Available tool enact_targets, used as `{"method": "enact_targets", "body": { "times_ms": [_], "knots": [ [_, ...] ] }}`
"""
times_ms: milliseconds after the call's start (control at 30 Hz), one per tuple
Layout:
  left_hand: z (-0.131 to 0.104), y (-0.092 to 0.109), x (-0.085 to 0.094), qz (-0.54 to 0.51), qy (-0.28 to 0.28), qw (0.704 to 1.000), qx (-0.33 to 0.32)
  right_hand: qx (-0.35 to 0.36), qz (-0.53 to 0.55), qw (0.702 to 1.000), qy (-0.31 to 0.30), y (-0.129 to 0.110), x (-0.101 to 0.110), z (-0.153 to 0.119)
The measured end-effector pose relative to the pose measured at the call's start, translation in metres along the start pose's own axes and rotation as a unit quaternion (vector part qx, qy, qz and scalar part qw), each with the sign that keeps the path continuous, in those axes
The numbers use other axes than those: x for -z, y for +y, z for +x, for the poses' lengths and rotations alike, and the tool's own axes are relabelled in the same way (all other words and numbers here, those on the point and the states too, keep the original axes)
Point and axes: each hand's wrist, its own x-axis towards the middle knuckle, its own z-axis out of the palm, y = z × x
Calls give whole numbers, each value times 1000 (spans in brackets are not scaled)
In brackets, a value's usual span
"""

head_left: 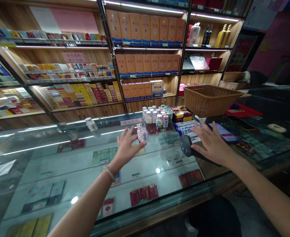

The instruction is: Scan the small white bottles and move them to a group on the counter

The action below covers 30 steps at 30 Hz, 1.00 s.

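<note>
Over the glass counter [83, 177], my left hand [128, 144] has its thumb and a finger around a small clear bottle [143, 134] with pale contents. My right hand [210, 143] is spread, palm down, above a black handheld scanner [186, 145]; its fingers are apart and nothing is in them. A similar bottle [91, 124] stands by itself on the glass to the left. Behind my left hand several small bottles [154, 116] stand in a group. Blue and white packets [184, 127] lie between that group and my right hand.
A wicker basket [210, 100] stands at the back right of the counter. Red and yellow packs [181, 113] lie beside it. A phone [223, 133] with a lit screen is right of my right hand. Shelves of orange boxes [145, 29] and cigarette packs [92, 93] line the wall.
</note>
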Motion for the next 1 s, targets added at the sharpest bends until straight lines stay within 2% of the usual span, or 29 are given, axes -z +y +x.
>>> {"method": "enact_targets", "body": {
  "times_ms": [167, 367, 533, 700, 1000],
  "knots": [
    [-1, 1, -1, 1, 3, 1000, 3, 14, 6, 999, 34, -30, 10, 52],
    [-3, 1, 0, -9, 5, 1000, 2, 66, 57, 996, 24, -76, -7, 98],
    [-5, -1, 0, -8, 9, 1000, 6, 61, 123, 990, 16, -95, -18, 129],
    [-6, 0, 1, -7, 20, 1000, 12, 47, 179, 982, 22, -108, -27, 143],
    [-7, -2, -2, -8, 30, 999, 19, 39, 202, 978, 42, -125, -39, 142]
  ]
}}
